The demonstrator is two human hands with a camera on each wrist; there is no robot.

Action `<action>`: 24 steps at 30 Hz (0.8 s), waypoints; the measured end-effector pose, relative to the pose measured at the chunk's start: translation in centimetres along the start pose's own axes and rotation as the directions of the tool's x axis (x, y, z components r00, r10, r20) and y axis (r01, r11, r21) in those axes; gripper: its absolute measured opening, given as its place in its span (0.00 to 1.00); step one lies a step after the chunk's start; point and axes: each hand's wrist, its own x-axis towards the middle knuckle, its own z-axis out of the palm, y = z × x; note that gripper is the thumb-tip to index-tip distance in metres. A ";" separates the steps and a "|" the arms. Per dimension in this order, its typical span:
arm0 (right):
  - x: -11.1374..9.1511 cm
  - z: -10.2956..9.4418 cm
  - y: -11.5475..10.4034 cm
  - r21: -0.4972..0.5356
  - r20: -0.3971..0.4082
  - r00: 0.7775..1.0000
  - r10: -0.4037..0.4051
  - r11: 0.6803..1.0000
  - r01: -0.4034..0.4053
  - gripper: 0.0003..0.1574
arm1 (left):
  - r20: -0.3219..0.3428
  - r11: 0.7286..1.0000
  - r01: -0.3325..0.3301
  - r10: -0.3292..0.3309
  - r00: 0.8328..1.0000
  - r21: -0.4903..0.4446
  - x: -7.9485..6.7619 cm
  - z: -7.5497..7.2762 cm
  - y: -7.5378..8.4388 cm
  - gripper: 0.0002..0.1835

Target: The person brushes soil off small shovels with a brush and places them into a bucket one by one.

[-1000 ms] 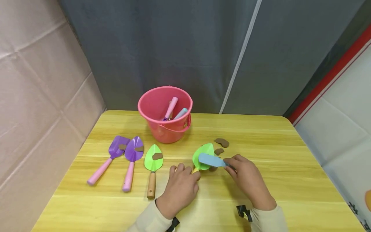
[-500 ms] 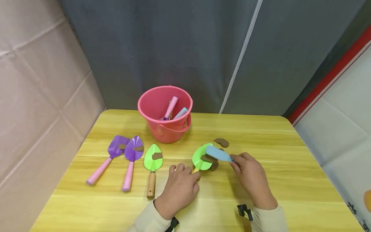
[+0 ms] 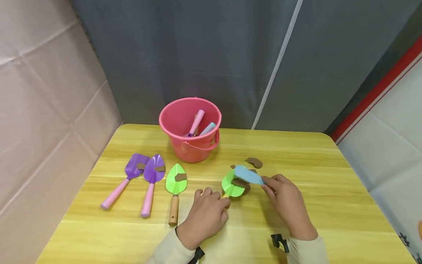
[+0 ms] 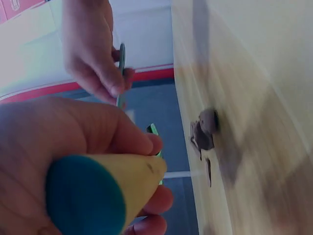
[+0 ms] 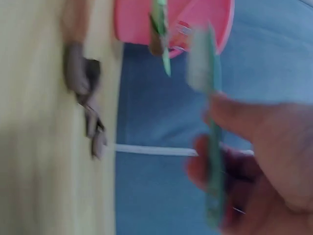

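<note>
My left hand point(image 3: 206, 216) grips the handle of a green trowel point(image 3: 231, 189); in the left wrist view that handle point(image 4: 142, 181) is yellow with a blue end. The trowel's blade is raised above the table, and a brown flat piece point(image 3: 240, 182) shows against it. My right hand point(image 3: 290, 203) pinches a light-blue brush point(image 3: 248, 175), its pale bristles point(image 5: 198, 61) visible in the right wrist view. The brush head overlaps the blade's right edge in the head view. More brown pieces point(image 4: 203, 129) lie on the table below, partly hidden by brush and trowel.
A pink bucket point(image 3: 191, 152) with several tool handles inside stands at the back. Two purple trowels point(image 3: 154, 169) and another green trowel point(image 3: 176, 185) lie at left, each bearing a brown piece. One brown piece point(image 3: 254, 162) lies behind the brush. A dark curtain point(image 3: 197, 55) hangs behind the table.
The brush has shifted right from across the blade to its edge, uncovering the brown piece there. The green blade has tilted and dipped slightly. My left hand keeps its grip.
</note>
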 end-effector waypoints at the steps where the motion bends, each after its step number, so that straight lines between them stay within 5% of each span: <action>1: 0.1 -0.2 0.0 0.013 0.050 0.999 0.006 1.000 -0.006 0.16 | -0.005 1.000 0.003 -0.003 1.000 -0.002 0.1 0.0 -0.1 0.08; 5: 0.2 -0.2 -0.2 0.009 0.115 0.993 0.009 1.000 -0.010 0.14 | -0.003 1.000 -0.014 0.014 1.000 -0.008 0.1 -0.1 0.1 0.08; 12: 0.2 0.3 -0.1 -0.064 -0.131 0.991 -0.009 0.998 0.001 0.15 | -0.020 1.000 0.000 -0.001 1.000 -0.026 0.1 0.2 0.0 0.09; 19: 0.2 -0.2 -0.3 -0.012 0.068 0.998 -0.018 1.000 0.019 0.15 | -0.018 0.999 0.024 -0.025 1.000 -0.041 0.4 -0.4 -0.6 0.09; 24: 0.3 0.5 -0.8 -0.044 -0.043 0.999 -0.034 0.999 0.032 0.15 | -0.007 0.999 0.004 -0.005 1.000 -0.050 0.4 -0.6 -0.6 0.09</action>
